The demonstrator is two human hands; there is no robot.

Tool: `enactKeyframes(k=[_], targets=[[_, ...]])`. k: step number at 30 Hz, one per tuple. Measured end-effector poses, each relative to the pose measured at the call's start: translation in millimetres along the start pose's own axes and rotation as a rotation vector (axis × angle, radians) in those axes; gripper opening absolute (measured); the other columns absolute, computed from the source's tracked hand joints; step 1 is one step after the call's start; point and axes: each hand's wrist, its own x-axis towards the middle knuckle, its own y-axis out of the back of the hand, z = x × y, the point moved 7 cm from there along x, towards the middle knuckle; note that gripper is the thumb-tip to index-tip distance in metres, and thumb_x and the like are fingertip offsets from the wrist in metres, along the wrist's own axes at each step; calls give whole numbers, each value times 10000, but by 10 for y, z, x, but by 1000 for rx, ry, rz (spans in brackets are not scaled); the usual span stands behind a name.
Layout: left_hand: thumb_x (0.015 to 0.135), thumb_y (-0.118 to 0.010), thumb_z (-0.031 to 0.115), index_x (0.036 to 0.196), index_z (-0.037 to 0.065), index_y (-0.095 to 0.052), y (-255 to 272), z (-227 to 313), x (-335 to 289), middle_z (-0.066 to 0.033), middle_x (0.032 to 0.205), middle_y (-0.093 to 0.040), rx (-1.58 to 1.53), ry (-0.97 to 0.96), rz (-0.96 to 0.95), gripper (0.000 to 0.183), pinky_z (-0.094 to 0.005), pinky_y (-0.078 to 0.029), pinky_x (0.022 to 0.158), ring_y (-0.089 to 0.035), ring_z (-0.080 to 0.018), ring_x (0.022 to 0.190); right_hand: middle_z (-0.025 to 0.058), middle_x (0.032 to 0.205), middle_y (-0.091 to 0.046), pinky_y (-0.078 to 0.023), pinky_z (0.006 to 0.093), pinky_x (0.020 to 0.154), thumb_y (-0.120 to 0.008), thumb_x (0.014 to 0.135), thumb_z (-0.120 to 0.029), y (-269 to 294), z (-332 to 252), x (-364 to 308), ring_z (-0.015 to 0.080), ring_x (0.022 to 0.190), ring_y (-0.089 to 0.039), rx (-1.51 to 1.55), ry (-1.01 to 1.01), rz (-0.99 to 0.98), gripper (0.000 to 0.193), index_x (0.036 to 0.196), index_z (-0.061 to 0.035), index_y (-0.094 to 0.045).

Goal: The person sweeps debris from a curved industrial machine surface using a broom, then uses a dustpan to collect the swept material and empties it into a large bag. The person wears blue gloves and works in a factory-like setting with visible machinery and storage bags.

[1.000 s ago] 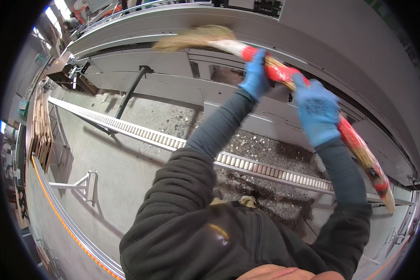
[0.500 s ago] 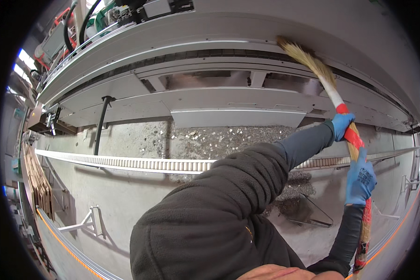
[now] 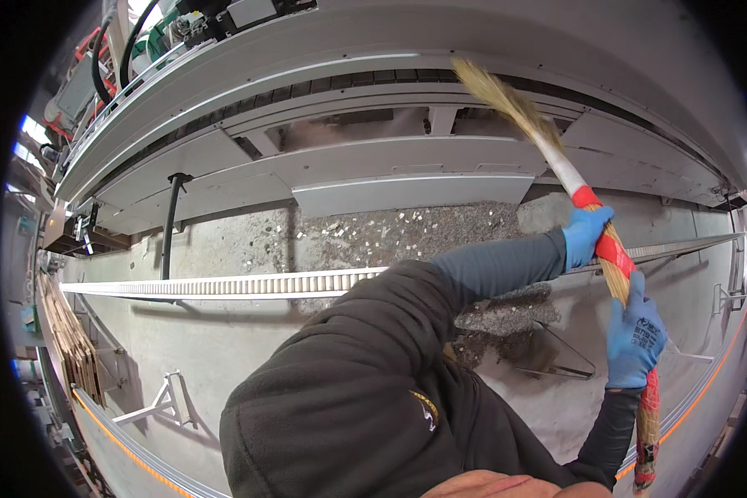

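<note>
A long straw broom (image 3: 566, 173) reaches diagonally across the right side, its handle wrapped in red and white tape. Blue-gloved, my left hand (image 3: 588, 236) grips the handle just below the upper red band. My right hand (image 3: 637, 336), in a matching blue glove, is closed around the handle lower down, nearer my body. At the far end, the fanned bristles (image 3: 491, 93) lie over the dark slotted track (image 3: 349, 81) of a long grey machine (image 3: 266, 170). Whether the tips press on its surface I cannot tell.
A narrow roller conveyor (image 3: 224, 287) crosses between me and the machine. Pale chips and dark debris (image 3: 373, 236) litter the floor behind it. A dark pile (image 3: 506, 336) lies by a metal stand. Stacked boards (image 3: 73, 336) lean at left; a white bracket (image 3: 168, 402) stands nearby.
The bristles have swept left along the machine's track. Both hands keep their grip, the left one shifting left and slightly nearer. The whole view has also shifted a little.
</note>
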Motion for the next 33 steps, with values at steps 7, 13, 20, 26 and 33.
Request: enactKeyframes(k=[7, 13, 20, 26, 33], targets=[[884, -761, 173, 1151, 6, -483, 309, 763, -203, -176, 996, -621, 192, -297, 194, 420, -475, -628, 721, -693, -288, 887, 173, 1059, -703, -562, 478, 762, -682, 961, -314, -128, -389, 198, 371, 900, -722, 243, 24, 26, 583, 1505, -203, -506], [870, -748, 175, 1096, -6, -677, 3, 701, 846, -152, 980, -694, 738, -94, -129, 299, -503, -637, 727, -735, -293, 856, 195, 1019, -723, -563, 490, 770, -643, 999, -331, -532, -500, 560, 388, 917, -727, 239, -267, -17, 521, 1484, -199, -506], [804, -799, 339, 1336, -140, -463, -718, -273, 1497, -343, 1305, -562, 1391, -204, -44, 791, -432, -558, 976, -658, -383, 1157, 237, 1210, -720, -540, 512, 891, -557, 1011, -380, -1155, 402, 513, 434, 1086, -695, 480, -617, -120, 543, 1514, -179, -529], [804, -823, 260, 1273, -126, -455, -545, -64, 1862, -244, 1087, -653, 1030, -304, 36, 710, -428, -604, 795, -700, -308, 945, 239, 1270, -700, -535, 495, 913, -562, 1004, -412, -1359, 476, 915, 423, 1119, -685, 566, -563, -76, 574, 1513, -147, -542], [899, -826, 167, 1130, 17, -552, 774, 1364, 518, -86, 954, -653, 489, -516, 94, 388, -358, -606, 684, -677, -186, 793, 240, 1023, -733, -571, 530, 791, -604, 991, -398, -1325, -674, 1072, 417, 893, -729, 659, -58, -284, 580, 1512, -159, -511]])
